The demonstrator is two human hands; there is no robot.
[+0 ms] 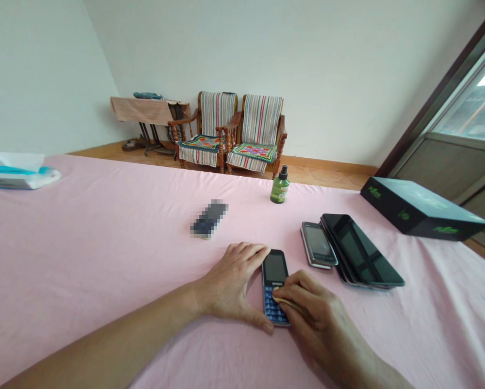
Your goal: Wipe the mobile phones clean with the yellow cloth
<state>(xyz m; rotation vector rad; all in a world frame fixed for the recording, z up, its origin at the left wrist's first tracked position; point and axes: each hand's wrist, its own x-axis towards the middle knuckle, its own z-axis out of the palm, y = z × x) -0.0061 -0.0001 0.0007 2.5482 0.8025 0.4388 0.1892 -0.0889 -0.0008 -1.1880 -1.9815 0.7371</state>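
Observation:
A dark keypad phone [275, 268] with blue keys lies face up on the pink cloth in front of me. My left hand [236, 283] grips it from the left, fingertips at its top edge and thumb at its bottom corner. In my right hand [313, 308] is a thin tan cotton swab [280, 298], pinched between thumb and fingers. Its pale tip touches the keys just below the screen. The rest of the swab is hidden by my fingers.
Right of my hands sit stacked phones [318, 244] beside a pile of black tablets [359, 248]. Farther back are a green spray bottle [280, 189], a blurred-out phone [210, 219] and a black box [416, 208]. A tissue pack [19, 175] lies far left. Two chairs [262, 124] stand beyond.

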